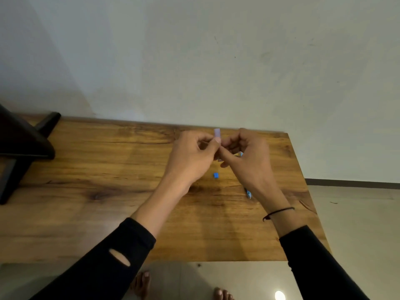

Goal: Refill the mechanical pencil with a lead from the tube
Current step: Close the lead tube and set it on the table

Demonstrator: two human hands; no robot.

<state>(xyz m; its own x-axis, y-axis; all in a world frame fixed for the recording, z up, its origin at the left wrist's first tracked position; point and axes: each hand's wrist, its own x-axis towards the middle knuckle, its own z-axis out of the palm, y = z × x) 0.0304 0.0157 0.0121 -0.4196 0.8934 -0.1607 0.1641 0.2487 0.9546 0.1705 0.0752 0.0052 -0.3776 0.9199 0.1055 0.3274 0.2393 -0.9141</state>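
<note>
Both hands meet above the far part of the wooden table [108, 191]. My left hand [190, 156] pinches a small translucent lead tube [217, 133], whose top sticks up above the fingertips. My right hand [246, 159] has its fingertips against the tube's lower part; whether it holds a lead is too small to tell. A small blue cap [215, 175] lies on the table below the hands. The blue mechanical pencil [248, 193] lies on the table, mostly hidden under my right wrist, with a bit of blue showing by the right fingers.
A dark stand or furniture piece [21, 152] occupies the table's left end. The table's back edge runs along a pale wall. The right table edge drops to a tiled floor [355, 224]. Bare feet [142, 284] show below the near edge.
</note>
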